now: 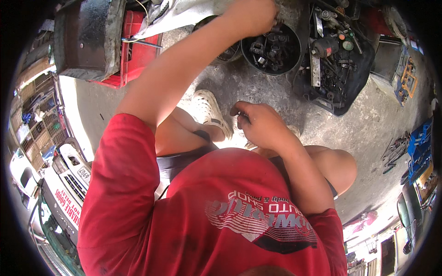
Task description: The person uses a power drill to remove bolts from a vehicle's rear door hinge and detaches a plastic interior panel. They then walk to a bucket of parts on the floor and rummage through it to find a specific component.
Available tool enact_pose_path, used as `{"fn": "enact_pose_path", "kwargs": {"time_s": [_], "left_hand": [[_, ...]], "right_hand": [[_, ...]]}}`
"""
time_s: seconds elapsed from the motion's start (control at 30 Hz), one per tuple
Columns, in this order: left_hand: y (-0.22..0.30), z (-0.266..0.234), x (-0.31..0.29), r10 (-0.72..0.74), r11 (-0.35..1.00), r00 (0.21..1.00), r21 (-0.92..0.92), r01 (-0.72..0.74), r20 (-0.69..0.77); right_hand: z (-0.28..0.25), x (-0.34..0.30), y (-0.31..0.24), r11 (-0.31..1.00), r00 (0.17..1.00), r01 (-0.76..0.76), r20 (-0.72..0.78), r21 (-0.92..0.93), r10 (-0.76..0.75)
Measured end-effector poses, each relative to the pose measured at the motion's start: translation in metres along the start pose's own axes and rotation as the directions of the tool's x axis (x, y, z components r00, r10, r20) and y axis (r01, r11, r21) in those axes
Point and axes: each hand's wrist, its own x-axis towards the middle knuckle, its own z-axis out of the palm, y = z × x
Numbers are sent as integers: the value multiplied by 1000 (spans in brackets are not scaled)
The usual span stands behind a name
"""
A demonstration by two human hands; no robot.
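Note:
My left hand (253,17) reaches forward over the far rim of a round black bucket (298,51). Its fingertips are hidden or cut off near the top edge, so what they touch cannot be made out. Dark, greasy metal parts (272,49) lie in the bucket, some with shiny ends. Nearer to me, my right hand (261,123) hangs above the floor between my knees, its fingers curled in toward the thumb. Something dark shows between thumb and fingers, too small to name.
Right of the bucket lies a black tray (338,108) heaped with tools and metal parts. A second round container (228,56) is partly behind my left forearm. A red crate (133,64) and a dark metal box (85,41) stand left. Blue tool trays (420,147) sit far right.

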Motion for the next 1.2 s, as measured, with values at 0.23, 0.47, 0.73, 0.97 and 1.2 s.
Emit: {"fn": "enact_pose_path", "kwargs": {"time_s": [0.23,0.47,0.73,0.97,1.2], "left_hand": [[16,35,-42,9,1000,1000,-14,-10,-13],[25,58,-61,104,954,982,263,-144,160],[11,61,-32,101,995,993,0,-101,61],[-7,26,-2,-33,958,991,-278,68,128],[23,21,16,39,968,998,-248,-28,41]], "right_hand": [[5,0,4,999,998,46,-53,10,-45],[8,1,7,999,997,52,-54,-11,-52],[8,0,9,996,994,81,-71,-22,-82],[-4,1,-1,1000,1000,17,-16,-7,-17],[-1,2,1,998,997,63,-36,-31,-64]]}}
